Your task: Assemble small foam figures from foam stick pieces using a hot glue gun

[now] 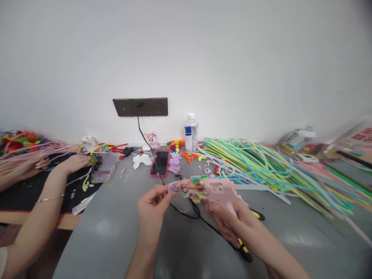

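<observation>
Right hand wrapped round pink glue gun above grey table. Left hand pinching lilac piece at nozzle tip. Multicoloured cluster partly built, gluing unfinished; pipe cleaners heaped beyond.

The right hand grips a pink glue gun — the left hand pinches a purple piece at its nozzle.

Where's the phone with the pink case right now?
The phone lies on the grey table, centre of the head view, beyond the hands, between white crumpled paper and purple pieces.
</observation>
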Tool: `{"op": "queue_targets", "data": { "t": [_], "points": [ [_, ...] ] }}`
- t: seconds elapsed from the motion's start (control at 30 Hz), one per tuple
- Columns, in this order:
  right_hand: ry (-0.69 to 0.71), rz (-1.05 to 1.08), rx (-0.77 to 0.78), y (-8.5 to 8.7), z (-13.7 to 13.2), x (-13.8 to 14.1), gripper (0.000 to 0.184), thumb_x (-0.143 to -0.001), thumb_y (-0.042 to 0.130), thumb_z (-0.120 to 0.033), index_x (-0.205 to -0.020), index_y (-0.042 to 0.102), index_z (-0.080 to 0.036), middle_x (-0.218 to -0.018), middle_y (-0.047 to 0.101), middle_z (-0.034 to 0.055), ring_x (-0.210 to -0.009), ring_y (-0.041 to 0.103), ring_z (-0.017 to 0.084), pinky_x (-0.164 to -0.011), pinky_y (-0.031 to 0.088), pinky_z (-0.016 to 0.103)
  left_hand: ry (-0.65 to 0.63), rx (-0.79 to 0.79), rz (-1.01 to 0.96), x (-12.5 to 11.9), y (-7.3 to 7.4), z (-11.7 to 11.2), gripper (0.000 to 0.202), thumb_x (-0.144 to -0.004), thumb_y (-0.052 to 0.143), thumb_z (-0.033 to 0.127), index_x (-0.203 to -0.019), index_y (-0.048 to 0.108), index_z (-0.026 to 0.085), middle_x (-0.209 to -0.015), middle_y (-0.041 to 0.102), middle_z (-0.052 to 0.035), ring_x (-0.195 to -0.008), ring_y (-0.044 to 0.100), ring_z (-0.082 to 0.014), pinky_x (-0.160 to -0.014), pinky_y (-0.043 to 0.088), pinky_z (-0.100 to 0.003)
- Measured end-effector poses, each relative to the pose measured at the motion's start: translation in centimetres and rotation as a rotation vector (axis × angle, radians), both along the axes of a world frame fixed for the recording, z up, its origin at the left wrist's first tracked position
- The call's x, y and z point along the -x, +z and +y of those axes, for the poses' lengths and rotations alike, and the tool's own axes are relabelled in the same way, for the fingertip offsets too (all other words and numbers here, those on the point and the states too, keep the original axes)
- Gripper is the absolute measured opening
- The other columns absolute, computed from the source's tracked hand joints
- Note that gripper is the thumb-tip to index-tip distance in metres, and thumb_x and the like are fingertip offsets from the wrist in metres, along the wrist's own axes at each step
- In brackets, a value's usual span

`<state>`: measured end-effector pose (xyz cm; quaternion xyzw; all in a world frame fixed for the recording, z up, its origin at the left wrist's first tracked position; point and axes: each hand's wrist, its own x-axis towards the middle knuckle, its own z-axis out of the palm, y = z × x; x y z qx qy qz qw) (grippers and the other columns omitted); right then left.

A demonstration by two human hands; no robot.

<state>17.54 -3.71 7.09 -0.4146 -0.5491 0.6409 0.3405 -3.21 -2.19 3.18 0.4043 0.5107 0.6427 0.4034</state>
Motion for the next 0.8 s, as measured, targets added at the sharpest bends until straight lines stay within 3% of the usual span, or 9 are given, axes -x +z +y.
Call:
{"op": "queue_targets", "data": {
  "t": [0.2,0.5,0.8],
  "points": [
    [-0.010,-0.015,-0.001,-0.2,0.2,-0.5,0.063,-0.084,0.054,-0.078,-0.058,0.034,-0.024,-0.044,0.025,-0.0101,-0.036,0.022,0.005,-0.036,0.020,0.022,0.064,-0.006,-0.030,0.2,0.1,-0.1,0.014,-0.063,0.086,0.029,-0.069,0.080,0.019,-0.066,0.067,-0.0005,-0.063,0.054,-0.0127,-0.059,0.042,-0.023],
    [-0.031,-0.034,0.008,-0.2,0.2,-0.5,0.063,-0.083,0.056,-0.079,-0.059,0.035,-0.024,-0.044,0.027,-0.0101,-0.036,0.023,0.006,-0.037,0.020,0.022,0.128,0.015,-0.124,0.2,0.2,-0.2,0.021,-0.057,0.090,0.032,-0.064,0.077,0.018,-0.061,0.064,0.0010,-0.060,0.054,-0.0120,-0.057,0.044,-0.022],
    [0.034,-0.082,-0.025,0.3,0.1,0.5,0.067,-0.083,0.051,-0.082,-0.053,0.037,-0.024,-0.041,0.031,-0.0067,-0.037,0.027,0.007,-0.039,0.023,0.023,0.138,0.018,-0.133,0.2,0.2,-0.3,0.018,-0.058,0.089,0.030,-0.067,0.078,0.018,-0.065,0.069,-0.0002,-0.062,0.058,-0.0132,-0.059,0.048,-0.023]
  ]
}}
